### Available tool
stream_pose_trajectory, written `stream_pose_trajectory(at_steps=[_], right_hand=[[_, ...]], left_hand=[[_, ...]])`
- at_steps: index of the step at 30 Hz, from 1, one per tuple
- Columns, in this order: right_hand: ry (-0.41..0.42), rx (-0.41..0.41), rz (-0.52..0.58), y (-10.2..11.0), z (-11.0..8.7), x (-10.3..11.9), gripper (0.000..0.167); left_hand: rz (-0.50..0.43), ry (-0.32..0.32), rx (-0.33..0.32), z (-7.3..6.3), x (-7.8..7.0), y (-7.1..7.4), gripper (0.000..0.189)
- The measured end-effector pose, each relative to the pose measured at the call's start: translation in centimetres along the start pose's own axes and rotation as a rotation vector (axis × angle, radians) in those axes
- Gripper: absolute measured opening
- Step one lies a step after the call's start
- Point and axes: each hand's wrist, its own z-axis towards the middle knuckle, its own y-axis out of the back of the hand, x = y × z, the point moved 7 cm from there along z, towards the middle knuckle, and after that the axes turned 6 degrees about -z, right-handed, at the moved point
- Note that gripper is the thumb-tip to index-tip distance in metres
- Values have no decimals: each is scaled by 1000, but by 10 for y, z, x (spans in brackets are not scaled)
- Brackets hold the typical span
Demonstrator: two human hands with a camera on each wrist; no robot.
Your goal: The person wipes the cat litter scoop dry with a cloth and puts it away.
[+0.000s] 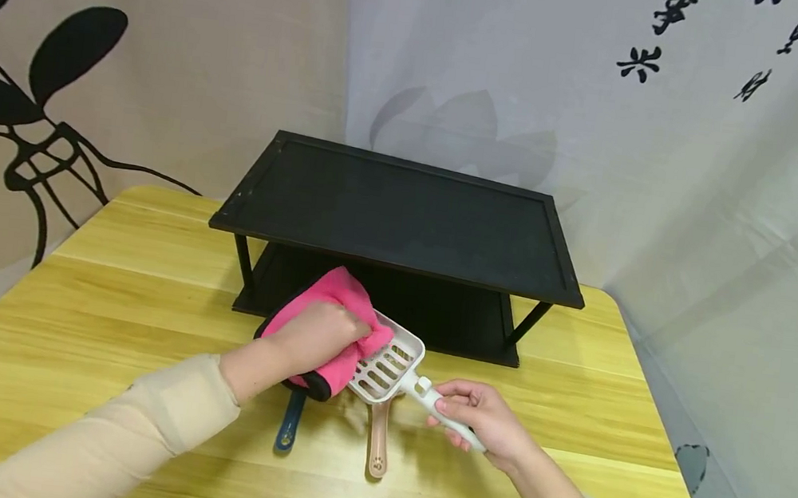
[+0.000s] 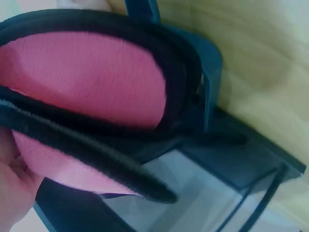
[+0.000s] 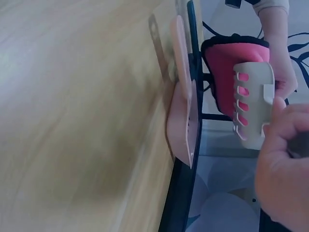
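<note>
My right hand point(image 1: 480, 419) grips the handle of a white slotted litter scoop point(image 1: 388, 364), held up over the table with its head toward the left. With my left hand point(image 1: 322, 336) I hold a pink cloth with black edging point(image 1: 344, 292) against the far left side of the scoop's head. In the right wrist view the cloth point(image 3: 224, 79) lies behind the scoop's slots. Below them on the table are a pink scoop point(image 3: 181, 128) and a blue scoop point(image 1: 289, 423); the blue one's head is mostly covered by the cloth in the head view.
A black two-tier rack point(image 1: 403, 209) stands at the back of the wooden table point(image 1: 112, 309), its lower shelf point(image 1: 463, 327) just beyond the scoops. A printed fabric curtain point(image 1: 245, 50) hangs behind the table.
</note>
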Motion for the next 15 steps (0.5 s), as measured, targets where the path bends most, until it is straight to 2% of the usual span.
stream_pose_trajectory(at_steps=[3,6,8,10,12,15], right_hand=[[-8,-1,-29,1,-3,0,41],[-22,0,-51,3,-7,-1,40],[-35,-7,-62,3,-7,-2,40],[-48,-17,-71,3,-6,-3,40],[-66,-21,-71,0,-3,-5,40],[-72,-13,-72,-8,3,-6,38]], left_hand=[[13,59,-48,-6,14,11,17],[-58,142,-121,-14,28,23,14],[-114,170,-167,-17,31,28,16],[-149,161,-185,-17,27,31,18],[-185,137,-174,-12,18,30,19],[-249,74,-104,-2,-1,22,17]])
